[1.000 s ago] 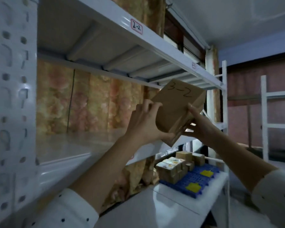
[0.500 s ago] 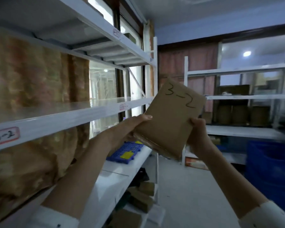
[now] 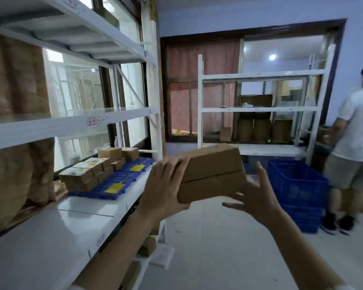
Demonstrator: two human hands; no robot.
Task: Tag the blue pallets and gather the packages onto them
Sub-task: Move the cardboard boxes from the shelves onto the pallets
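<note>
A brown cardboard package [image 3: 212,174] lies nearly flat in the air between my two hands. My left hand [image 3: 166,191] presses its palm and straight fingers against the package's left end. My right hand [image 3: 258,195] supports the right end from below with fingers spread. Two blue pallets [image 3: 124,178] lie on the white shelf [image 3: 71,227] to the left, each with a yellow tag [image 3: 114,188]. Several small packages [image 3: 88,176] are stacked on the pallets' left side.
Stacked blue crates [image 3: 298,191] stand on the floor at right, beside a person in a white shirt [image 3: 352,143]. A white rack [image 3: 260,109] with cartons stands against the far wall. More boxes [image 3: 147,245] sit on the low shelf below my left arm.
The package has come down from upright to nearly flat, so its written face no longer shows. My fingers have straightened and spread. The view has swung right, away from the shelf.
</note>
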